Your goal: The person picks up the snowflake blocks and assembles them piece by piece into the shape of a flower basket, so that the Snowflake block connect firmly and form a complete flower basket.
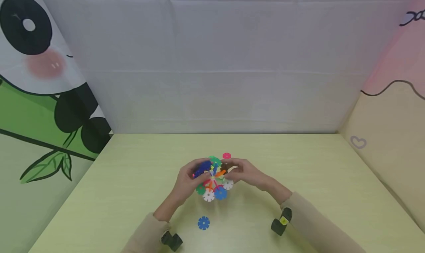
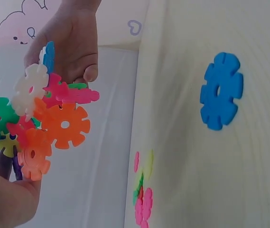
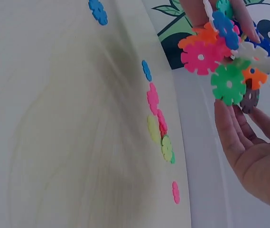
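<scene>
The left hand is gripping a cluster of slotted plastic discs from nine o'clock, its thumb lying across the front and its other fingers curling behind. The right hand is reaching in from three o'clock, its fingers bending round and pinching a brown disc on the cluster's edge. Both hands are holding the cluster above the worktop.

Seen from the head, dark blue discs are sitting at ten o'clock on the cluster, a green disc at twelve, a blue one at five and a white disc at six.

A loose blue disc is lying flat on the worktop between six and seven o'clock from the cluster. A small pink disc is showing at one o'clock, just beside the cluster. In the right wrist view, other loose discs, pink, yellow, green and blue, are lying in a line near the worktop's far edge. Dark blocks are sitting at both wrists, by beige sleeves.
</scene>
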The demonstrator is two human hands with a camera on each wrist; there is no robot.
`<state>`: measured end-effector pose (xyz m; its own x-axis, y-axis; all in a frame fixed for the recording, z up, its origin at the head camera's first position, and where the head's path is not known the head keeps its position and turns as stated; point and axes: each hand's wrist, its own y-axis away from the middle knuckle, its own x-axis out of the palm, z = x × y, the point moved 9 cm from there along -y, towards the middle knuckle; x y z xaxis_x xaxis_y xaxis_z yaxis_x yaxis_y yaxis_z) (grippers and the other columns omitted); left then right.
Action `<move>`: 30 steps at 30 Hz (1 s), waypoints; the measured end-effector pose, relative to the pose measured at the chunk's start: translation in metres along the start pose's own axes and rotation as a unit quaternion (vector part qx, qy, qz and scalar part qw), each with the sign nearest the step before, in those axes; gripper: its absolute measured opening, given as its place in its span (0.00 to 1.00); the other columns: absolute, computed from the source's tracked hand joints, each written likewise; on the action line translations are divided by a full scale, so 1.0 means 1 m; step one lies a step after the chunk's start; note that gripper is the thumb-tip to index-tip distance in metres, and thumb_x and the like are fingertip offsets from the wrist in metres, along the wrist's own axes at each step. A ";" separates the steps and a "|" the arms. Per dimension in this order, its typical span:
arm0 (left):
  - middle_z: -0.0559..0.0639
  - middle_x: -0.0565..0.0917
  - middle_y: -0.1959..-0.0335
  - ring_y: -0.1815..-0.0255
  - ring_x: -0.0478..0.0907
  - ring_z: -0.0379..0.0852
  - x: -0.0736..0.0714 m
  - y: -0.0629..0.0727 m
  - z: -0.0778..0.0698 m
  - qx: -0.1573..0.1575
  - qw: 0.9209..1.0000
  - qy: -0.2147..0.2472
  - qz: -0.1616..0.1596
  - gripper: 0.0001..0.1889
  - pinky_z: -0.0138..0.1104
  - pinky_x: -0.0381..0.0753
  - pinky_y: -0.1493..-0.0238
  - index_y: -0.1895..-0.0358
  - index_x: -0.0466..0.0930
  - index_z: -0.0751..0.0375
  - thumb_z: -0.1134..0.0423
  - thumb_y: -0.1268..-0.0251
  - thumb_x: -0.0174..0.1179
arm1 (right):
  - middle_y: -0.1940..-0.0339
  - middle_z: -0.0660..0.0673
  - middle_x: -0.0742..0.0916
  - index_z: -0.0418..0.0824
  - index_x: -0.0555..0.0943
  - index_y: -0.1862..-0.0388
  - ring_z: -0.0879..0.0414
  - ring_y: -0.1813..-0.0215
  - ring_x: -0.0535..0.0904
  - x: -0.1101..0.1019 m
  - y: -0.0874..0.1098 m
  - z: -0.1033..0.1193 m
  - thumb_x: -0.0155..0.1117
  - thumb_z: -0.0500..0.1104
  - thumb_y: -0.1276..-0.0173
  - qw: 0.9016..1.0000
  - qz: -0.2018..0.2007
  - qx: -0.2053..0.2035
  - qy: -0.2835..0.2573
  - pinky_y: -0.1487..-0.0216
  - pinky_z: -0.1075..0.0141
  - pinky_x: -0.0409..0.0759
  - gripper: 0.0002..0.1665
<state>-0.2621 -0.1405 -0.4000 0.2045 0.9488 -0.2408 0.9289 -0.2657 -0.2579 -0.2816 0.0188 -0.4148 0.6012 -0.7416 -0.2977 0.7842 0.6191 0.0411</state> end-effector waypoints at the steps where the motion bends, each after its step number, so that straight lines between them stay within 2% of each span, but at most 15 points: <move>1: 0.68 0.78 0.40 0.42 0.78 0.44 -0.003 0.000 0.002 -0.007 1.000 -0.001 -0.005 0.21 0.26 0.79 0.44 0.38 0.73 0.69 0.70 0.34 0.61 | 0.43 0.31 0.79 0.30 0.66 0.29 0.56 0.52 0.84 -0.003 -0.003 -0.003 0.58 0.43 0.28 1.000 -0.004 0.003 0.009 0.50 0.59 0.86 0.33; 4: 0.68 0.78 0.39 0.44 0.77 0.34 -0.013 0.000 0.006 -0.015 1.000 0.005 -0.016 0.22 0.24 0.77 0.44 0.38 0.74 0.69 0.71 0.34 0.61 | 0.47 0.33 0.81 0.31 0.69 0.31 0.51 0.51 0.85 -0.016 -0.013 -0.014 0.60 0.43 0.28 0.998 -0.033 0.013 0.049 0.51 0.56 0.86 0.31; 7: 0.69 0.77 0.38 0.47 0.76 0.26 -0.023 0.001 0.011 -0.023 1.000 0.005 -0.021 0.22 0.22 0.76 0.44 0.38 0.74 0.69 0.72 0.35 0.60 | 0.51 0.35 0.83 0.30 0.73 0.35 0.47 0.51 0.84 -0.035 -0.025 -0.026 0.62 0.41 0.30 0.990 -0.080 0.020 0.119 0.55 0.60 0.86 0.27; 10: 0.68 0.78 0.38 0.48 0.75 0.24 -0.031 0.003 0.016 -0.035 0.999 -0.007 -0.021 0.22 0.21 0.75 0.45 0.37 0.74 0.68 0.71 0.34 0.61 | 0.51 0.35 0.84 0.31 0.77 0.39 0.46 0.51 0.82 -0.053 -0.039 -0.039 0.64 0.38 0.32 0.977 -0.121 0.040 0.174 0.57 0.61 0.85 0.24; 12: 0.67 0.78 0.38 0.48 0.75 0.25 -0.036 0.005 0.018 -0.042 0.999 -0.017 -0.022 0.22 0.21 0.75 0.45 0.37 0.74 0.68 0.71 0.34 0.61 | 0.49 0.34 0.83 0.31 0.77 0.40 0.44 0.49 0.82 -0.060 -0.051 -0.049 0.65 0.37 0.33 0.972 -0.134 0.056 0.187 0.55 0.60 0.85 0.23; 17: 0.67 0.78 0.38 0.46 0.74 0.28 -0.043 0.010 0.018 -0.053 0.998 -0.029 -0.029 0.22 0.21 0.74 0.44 0.38 0.75 0.68 0.71 0.34 0.61 | 0.43 0.33 0.81 0.33 0.77 0.38 0.41 0.41 0.78 -0.061 -0.081 -0.074 0.66 0.37 0.34 0.967 -0.133 0.088 0.197 0.44 0.55 0.82 0.25; 21: 0.68 0.78 0.39 0.47 0.74 0.27 -0.043 0.012 0.016 -0.054 0.998 -0.028 -0.025 0.22 0.21 0.74 0.45 0.37 0.75 0.68 0.70 0.34 0.61 | 0.44 0.35 0.82 0.35 0.79 0.40 0.43 0.41 0.76 -0.060 -0.091 -0.086 0.68 0.39 0.35 0.961 -0.135 0.114 0.215 0.38 0.52 0.77 0.24; 26: 0.68 0.79 0.40 0.49 0.74 0.26 -0.041 0.012 0.016 -0.051 0.998 -0.023 -0.025 0.21 0.21 0.75 0.46 0.37 0.75 0.68 0.70 0.34 0.61 | 0.50 0.38 0.82 0.36 0.81 0.45 0.48 0.49 0.75 -0.059 -0.092 -0.086 0.67 0.40 0.34 0.953 -0.127 0.127 0.245 0.43 0.54 0.76 0.19; 30: 0.68 0.78 0.39 0.47 0.75 0.31 -0.039 0.009 0.016 -0.055 0.998 -0.019 -0.023 0.22 0.21 0.75 0.46 0.37 0.75 0.69 0.71 0.34 0.61 | 0.54 0.39 0.83 0.36 0.78 0.49 0.50 0.53 0.76 -0.058 -0.088 -0.081 0.66 0.38 0.34 0.952 -0.113 0.123 0.258 0.48 0.58 0.77 0.15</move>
<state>-0.2662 -0.1824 -0.4076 0.1519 0.9517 -0.2668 0.9655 -0.2007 -0.1662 -0.3980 0.0276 -0.4782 0.3078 -0.5839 -0.7513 0.9346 0.3336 0.1236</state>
